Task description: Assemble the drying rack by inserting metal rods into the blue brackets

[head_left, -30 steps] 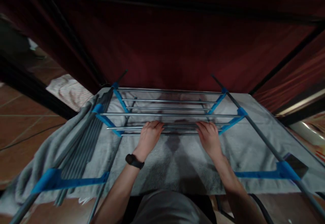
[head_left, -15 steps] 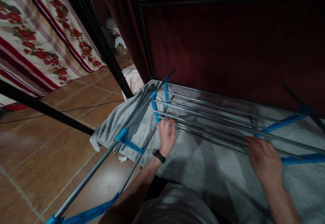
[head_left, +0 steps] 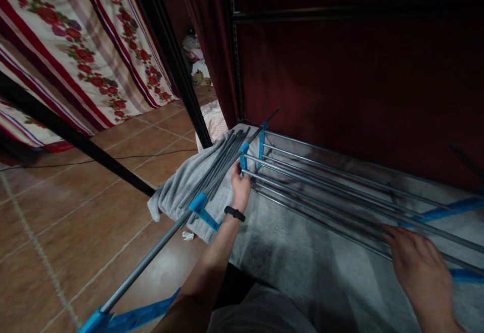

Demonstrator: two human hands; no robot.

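Observation:
My left hand (head_left: 241, 188), a black band on its wrist, has its fingers closed around the lower part of a blue plastic bracket (head_left: 244, 149) at the left end of a rack. Several grey metal rods (head_left: 302, 176) run rightward from this bracket and the one behind it. At the right, my right hand (head_left: 422, 265) lies with curled fingers over a front metal rod; its fingertips are partly hidden. A second blue bracket (head_left: 197, 203) sits on a long pole (head_left: 145, 261) left of my left arm.
Loose grey tubes (head_left: 217, 167) lie bunched on a grey blanket (head_left: 170, 192) beside the rack. Black frame bars (head_left: 113, 169) cross the left side above a tiled floor (head_left: 113, 232). A dark red curtain (head_left: 321, 81) hangs behind; a floral cloth (head_left: 86, 46) hangs at left.
My left hand has moved from the rods near the bracket up onto the bracket itself. My right hand stays at the rods. The view has shifted slightly, so things appear further right and lower.

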